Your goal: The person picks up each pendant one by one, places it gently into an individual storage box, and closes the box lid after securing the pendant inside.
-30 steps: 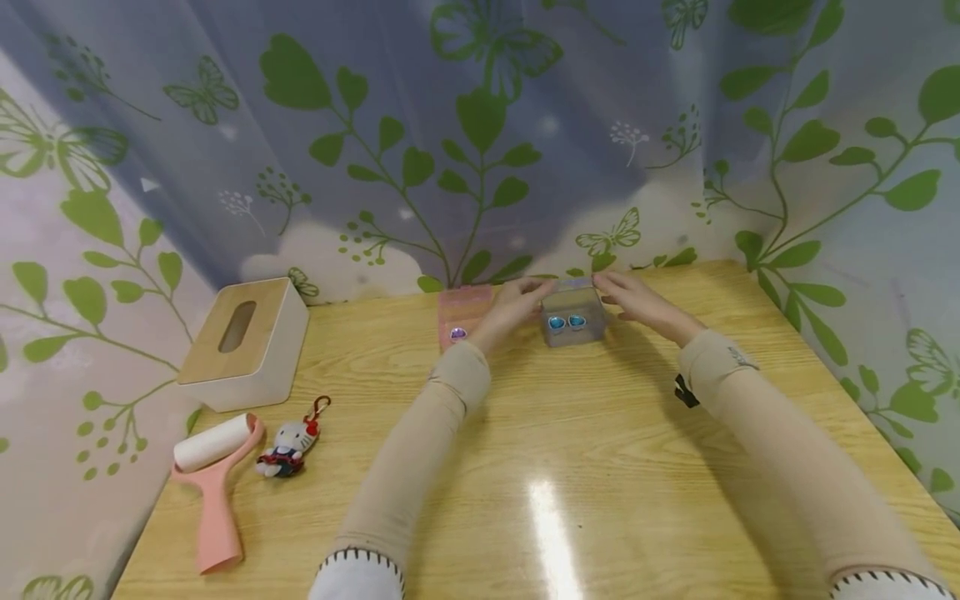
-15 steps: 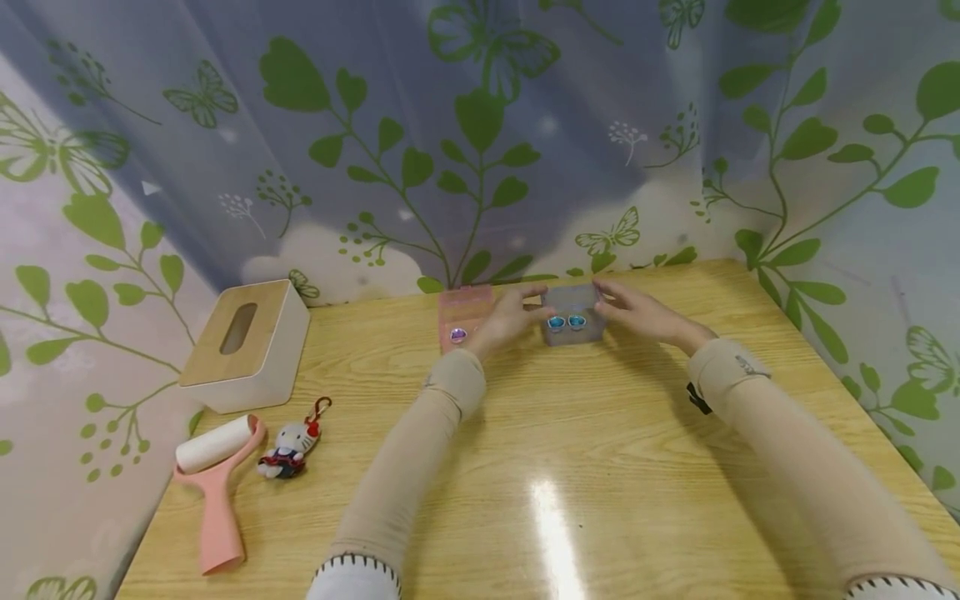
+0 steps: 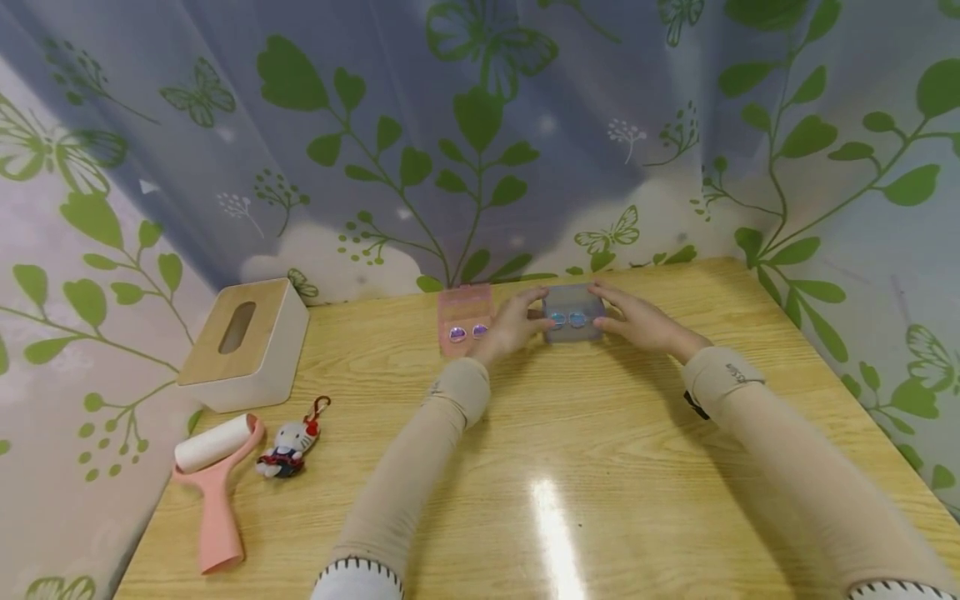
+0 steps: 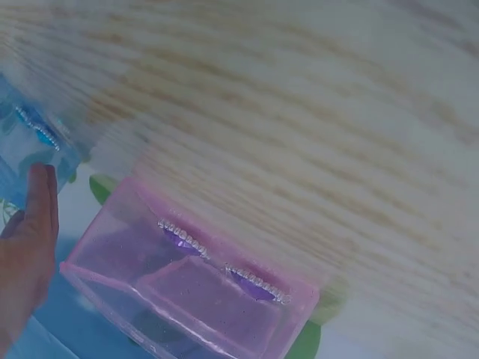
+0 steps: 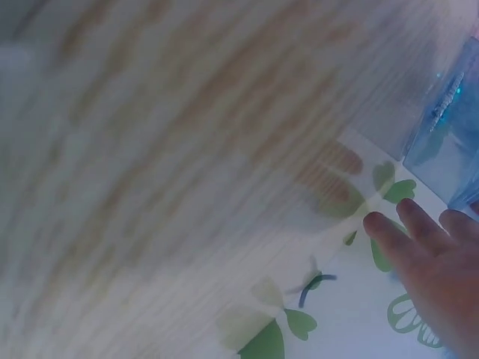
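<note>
A small translucent grey-blue plastic box (image 3: 573, 335) with two blue gem-like ornaments stands near the back of the table, its lid over them. My left hand (image 3: 512, 325) holds its left side, thumb near the front corner and fingers near the back one. Opposite, my right hand (image 3: 637, 321) holds the right side the same way. Part of the box shows blue in the left and right wrist views. Just left of my left hand is a similar pink box (image 4: 202, 299) with two purple ornaments edged in clear beads.
On the left side of the wooden table (image 3: 600, 467) stand a white tissue box (image 3: 247, 342) with a wooden top, a pink lint roller (image 3: 217, 492) and a plush keychain (image 3: 288, 450). A patterned curtain (image 3: 420, 167) hangs behind the back edge.
The grey-blue box's lid has come forward and down over the blue ornaments. Both hands have moved slightly toward me, thumbs coming to the box's front. The pink box has stayed put.
</note>
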A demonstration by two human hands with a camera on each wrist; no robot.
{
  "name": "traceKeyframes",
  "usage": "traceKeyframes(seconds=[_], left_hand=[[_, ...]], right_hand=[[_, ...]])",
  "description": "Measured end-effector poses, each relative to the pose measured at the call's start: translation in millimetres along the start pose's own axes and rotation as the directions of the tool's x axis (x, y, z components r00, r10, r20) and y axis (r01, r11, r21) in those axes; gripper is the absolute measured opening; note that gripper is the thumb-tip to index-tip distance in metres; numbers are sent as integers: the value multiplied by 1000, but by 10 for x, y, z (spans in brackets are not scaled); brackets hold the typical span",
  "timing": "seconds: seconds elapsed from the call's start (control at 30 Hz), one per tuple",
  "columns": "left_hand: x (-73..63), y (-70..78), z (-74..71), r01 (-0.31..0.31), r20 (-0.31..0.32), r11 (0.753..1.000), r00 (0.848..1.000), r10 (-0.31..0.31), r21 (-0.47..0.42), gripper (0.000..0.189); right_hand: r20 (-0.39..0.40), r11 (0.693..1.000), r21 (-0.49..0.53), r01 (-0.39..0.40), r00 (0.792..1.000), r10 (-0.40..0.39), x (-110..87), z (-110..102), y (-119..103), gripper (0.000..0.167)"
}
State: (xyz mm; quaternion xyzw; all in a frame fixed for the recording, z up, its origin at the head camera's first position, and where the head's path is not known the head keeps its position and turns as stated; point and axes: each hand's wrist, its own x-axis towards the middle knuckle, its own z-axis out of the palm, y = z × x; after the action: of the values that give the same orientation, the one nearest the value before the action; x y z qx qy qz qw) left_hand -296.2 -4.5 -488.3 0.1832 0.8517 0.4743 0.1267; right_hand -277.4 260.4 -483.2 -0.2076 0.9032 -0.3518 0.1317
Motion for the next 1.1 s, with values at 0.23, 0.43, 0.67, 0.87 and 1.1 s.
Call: traceKeyframes(seconds=[0.23,0.43,0.67,0.87,1.1], left_hand=[[-27,24,-20,-4,-42,999,999,5,40,63],[-52,103,-39,0,-66,998,998,4,59,57],[-57,114,-35,20,-51,997,999,-16,74,63],[-193,225,-316,21,-83,1000,996,-21,4,61],[-357,216,-809,54,-191,998,980,-61,-39,60]], right_hand=[[-21,999,-17,-31,999,31,21,2,-66,69],[-25,998,-11,-55,998,55,58,-13,-79,69],[1,998,58,-27,1000,27,118,-4,-28,77],[-146,998,64,1,989,9,215,-35,-252,77],[-274,972,229,58,962,7,480,55,-834,71]])
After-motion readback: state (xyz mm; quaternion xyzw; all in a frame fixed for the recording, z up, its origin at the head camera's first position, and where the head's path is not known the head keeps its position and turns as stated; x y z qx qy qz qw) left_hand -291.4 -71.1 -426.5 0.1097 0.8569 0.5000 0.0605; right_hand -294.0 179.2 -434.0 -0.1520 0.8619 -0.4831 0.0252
